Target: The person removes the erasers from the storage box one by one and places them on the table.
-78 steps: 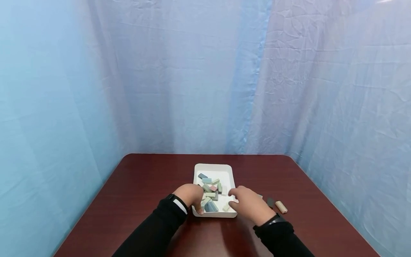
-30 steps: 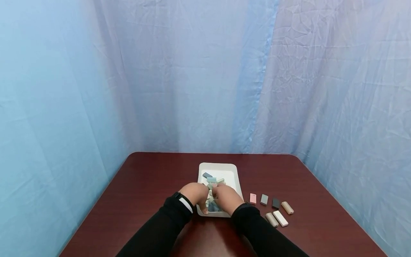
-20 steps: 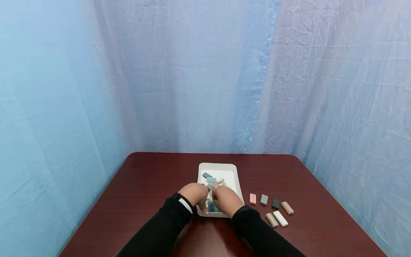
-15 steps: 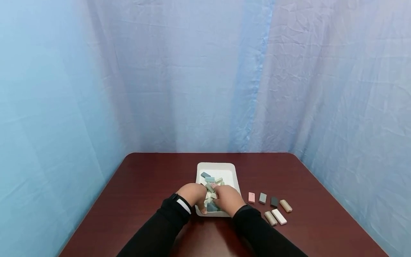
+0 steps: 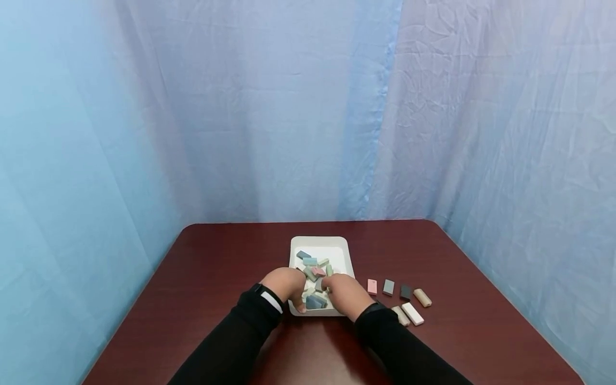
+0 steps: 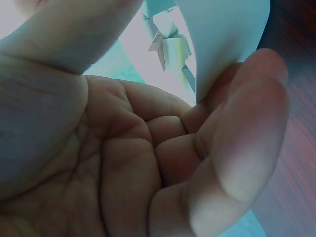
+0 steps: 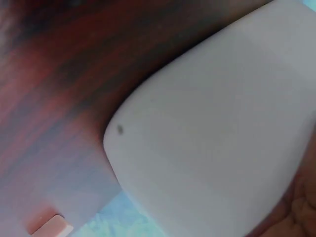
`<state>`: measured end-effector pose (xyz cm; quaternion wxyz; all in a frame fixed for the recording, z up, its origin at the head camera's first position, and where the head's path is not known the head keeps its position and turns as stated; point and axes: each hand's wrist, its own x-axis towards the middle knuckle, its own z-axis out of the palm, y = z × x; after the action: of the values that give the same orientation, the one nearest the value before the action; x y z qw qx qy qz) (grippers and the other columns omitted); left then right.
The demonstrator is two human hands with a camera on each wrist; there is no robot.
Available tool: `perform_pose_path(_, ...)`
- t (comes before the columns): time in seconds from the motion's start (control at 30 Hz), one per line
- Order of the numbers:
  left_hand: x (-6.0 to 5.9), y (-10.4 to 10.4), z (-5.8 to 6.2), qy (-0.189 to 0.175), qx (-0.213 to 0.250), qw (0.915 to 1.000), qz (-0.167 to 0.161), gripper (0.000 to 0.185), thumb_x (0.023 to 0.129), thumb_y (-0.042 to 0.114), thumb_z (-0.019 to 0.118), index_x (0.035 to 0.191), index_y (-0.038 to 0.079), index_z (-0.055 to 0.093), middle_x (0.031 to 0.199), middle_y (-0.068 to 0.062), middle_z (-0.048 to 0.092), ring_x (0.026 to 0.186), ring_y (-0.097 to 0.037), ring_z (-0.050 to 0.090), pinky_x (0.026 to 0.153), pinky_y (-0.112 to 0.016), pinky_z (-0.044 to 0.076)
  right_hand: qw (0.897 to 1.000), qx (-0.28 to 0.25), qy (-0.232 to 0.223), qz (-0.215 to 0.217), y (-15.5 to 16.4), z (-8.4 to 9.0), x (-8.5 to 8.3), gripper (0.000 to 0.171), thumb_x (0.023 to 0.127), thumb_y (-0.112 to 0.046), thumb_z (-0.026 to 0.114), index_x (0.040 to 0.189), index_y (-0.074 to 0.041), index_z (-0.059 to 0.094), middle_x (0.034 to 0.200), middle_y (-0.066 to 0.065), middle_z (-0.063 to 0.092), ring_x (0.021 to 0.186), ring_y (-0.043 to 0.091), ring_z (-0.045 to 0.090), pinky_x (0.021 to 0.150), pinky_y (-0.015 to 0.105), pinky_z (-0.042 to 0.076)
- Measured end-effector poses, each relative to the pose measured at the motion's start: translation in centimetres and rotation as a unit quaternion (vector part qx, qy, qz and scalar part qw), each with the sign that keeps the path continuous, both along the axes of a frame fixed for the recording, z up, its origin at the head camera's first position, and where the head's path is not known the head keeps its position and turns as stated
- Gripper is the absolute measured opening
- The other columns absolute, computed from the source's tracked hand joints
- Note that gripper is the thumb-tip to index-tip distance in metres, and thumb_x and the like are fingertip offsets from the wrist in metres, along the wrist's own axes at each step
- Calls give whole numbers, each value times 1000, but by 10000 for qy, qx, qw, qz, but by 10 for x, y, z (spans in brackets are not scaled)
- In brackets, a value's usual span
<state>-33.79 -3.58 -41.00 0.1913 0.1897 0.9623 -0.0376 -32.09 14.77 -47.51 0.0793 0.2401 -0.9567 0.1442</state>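
A white tray (image 5: 332, 246) holds several small blocks in blue, grey, green, cream and pink. My left hand (image 5: 287, 286) grips its left wall; the left wrist view shows the fingers (image 6: 247, 133) curled around that wall. Reaching in over the right side is my right hand (image 5: 345, 293), its bent fingertips low among the blocks, right beside a grey block (image 5: 319, 285). Whether those fingertips pinch a block I cannot tell. Just beyond them lie a pink block (image 5: 318, 271) and a green one (image 5: 310, 274). Only an edge of the right hand (image 7: 296, 207) shows in the right wrist view.
On the dark red table (image 5: 231, 256), right of the tray, lie a pink block (image 5: 372, 287), a grey block (image 5: 388, 287), a dark block (image 5: 406, 292), a rounded beige piece (image 5: 422, 298) and a white block (image 5: 412, 314). Blue curtains (image 5: 289, 133) surround the table.
My right hand has gone from the tray's right rim in among the blocks, then drawn back slightly, uncovering the pink and grey blocks. The left hand keeps its grip. The view has shifted slightly.
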Motion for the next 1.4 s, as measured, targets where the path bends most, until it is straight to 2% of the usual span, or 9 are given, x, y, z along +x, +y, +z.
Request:
perform_pose_path(0.17, -1, -1, 1, -63, 96, 9998, 163, 41, 84, 42, 92, 99, 7, 78, 101, -1, 72, 93, -15, 62, 101, -38, 55, 9999, -129, 24, 62, 4, 5, 5, 23, 93, 7, 66, 99, -11, 80, 99, 6, 77, 92, 21, 71, 80, 37, 58)
perform_pose_path(0.33, 0, 0, 0, -89, 45, 9998, 164, 44, 84, 44, 91, 103, 7, 77, 106, -2, 72, 95, -16, 62, 103, -39, 55, 9999, -112, 24, -33, 9, 18, 17, 23, 95, 5, 67, 103, -11, 80, 100, 5, 75, 96, 24, 72, 83, 41, 60)
perform_pose_path(0.5, 2, 0, 0, -57, -15, 9998, 185, 47, 85, 45, 91, 108, 7, 77, 111, -3, 72, 98, -16, 62, 105, -40, 54, 9992, -232, 280, -166, 19, 31, 29, 26, 96, 6, 67, 103, -15, 80, 99, 1, 72, 94, 21, 71, 80, 35, 59)
perform_pose_path(0.6, 3, -1, 0, -36, 41, 9996, 271, 47, 84, 45, 91, 108, 8, 77, 111, -3, 72, 97, -17, 61, 105, -41, 54, 9977, -349, 492, -306, 29, 36, 29, 28, 95, 9, 67, 99, -16, 79, 97, 0, 70, 94, 21, 68, 79, 34, 57)
perform_pose_path(0.7, 2, -1, -1, -2, 76, 9996, 290, 48, 83, 45, 92, 110, 7, 77, 113, -4, 73, 98, -17, 62, 105, -42, 54, 9959, -414, 618, -518, 43, 39, 25, 28, 94, 9, 70, 97, -17, 77, 98, 0, 68, 95, 21, 65, 80, 35, 57)
perform_pose_path(0.83, 1, -1, -2, 41, 10, 9999, 115, 53, 84, 46, 91, 117, 6, 76, 121, -6, 73, 104, -17, 65, 106, -39, 54, 9911, -623, 935, -718, 75, 38, 13, 26, 92, 9, 71, 100, -15, 77, 101, 3, 68, 96, 23, 66, 82, 38, 57)
perform_pose_path(1.0, 0, -1, -4, 68, -62, 10000, -8, 56, 85, 47, 90, 120, 7, 75, 125, -7, 73, 108, -18, 67, 107, -38, 54, 9830, -780, 1252, -1097, 121, 30, -5, 25, 98, 6, 66, 119, -5, 73, 113, 14, 67, 102, 31, 67, 88, 45, 58)
perform_pose_path(1.1, 1, -1, -4, 93, -106, 9999, -20, 54, 84, 47, 91, 117, 7, 76, 123, -6, 73, 105, -18, 66, 105, -38, 54, 9806, -709, 1149, -1418, 144, 25, -11, 29, 102, 4, 62, 130, 0, 68, 120, 21, 64, 107, 36, 66, 93, 49, 57)
perform_pose_path(1.4, 3, 0, -2, 113, -109, 9999, -53, 54, 84, 48, 90, 115, 6, 77, 121, -7, 73, 105, -18, 66, 105, -39, 55, 9782, -500, 423, -1970, 180, 13, -19, 30, 103, 6, 57, 131, 7, 66, 124, 31, 62, 105, 44, 65, 89, 53, 57)
